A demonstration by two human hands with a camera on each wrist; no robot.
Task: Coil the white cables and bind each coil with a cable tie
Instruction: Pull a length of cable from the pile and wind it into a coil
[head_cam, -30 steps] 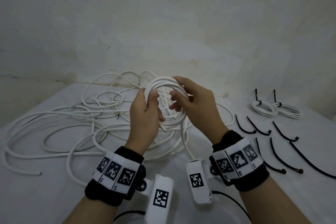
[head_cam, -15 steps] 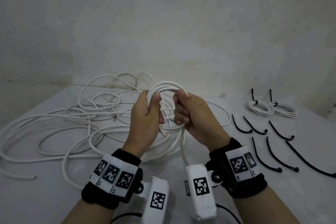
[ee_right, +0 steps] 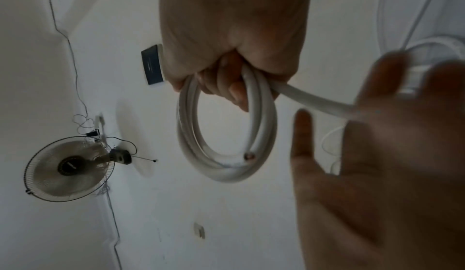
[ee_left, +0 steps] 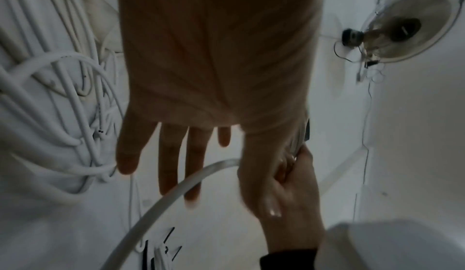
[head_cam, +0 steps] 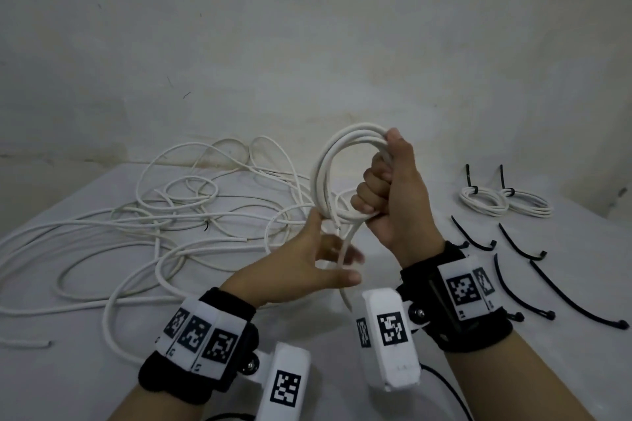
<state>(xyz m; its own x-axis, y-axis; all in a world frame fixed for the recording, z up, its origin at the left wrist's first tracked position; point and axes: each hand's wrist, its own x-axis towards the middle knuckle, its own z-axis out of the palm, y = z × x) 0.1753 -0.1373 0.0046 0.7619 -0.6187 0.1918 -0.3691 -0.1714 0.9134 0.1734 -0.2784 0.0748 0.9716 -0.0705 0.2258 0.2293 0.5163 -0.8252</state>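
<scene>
- Coil [head_cam: 330, 178] of white cable is held above the counter [head_cam: 85, 369], clenched in the right hand [head_cam: 393, 195].
- Left hand [head_cam: 307, 263], fingers spread, holds nothing; the loose tail [head_cam: 345, 260] passes beside it.
- Cable is judged stiff and springy, light; best gripped across all loops together.
- Cable ties [head_cam: 516, 287] lie right of the coil.

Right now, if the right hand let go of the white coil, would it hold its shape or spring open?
It would probably spring open: the coil has no tie on it, and only the right hand grips its turns. The cable looks fairly stiff, keeping smooth round loops rather than sagging. Its loose tail juts out in a shallow curve past the open left hand, suggesting springiness.
</scene>
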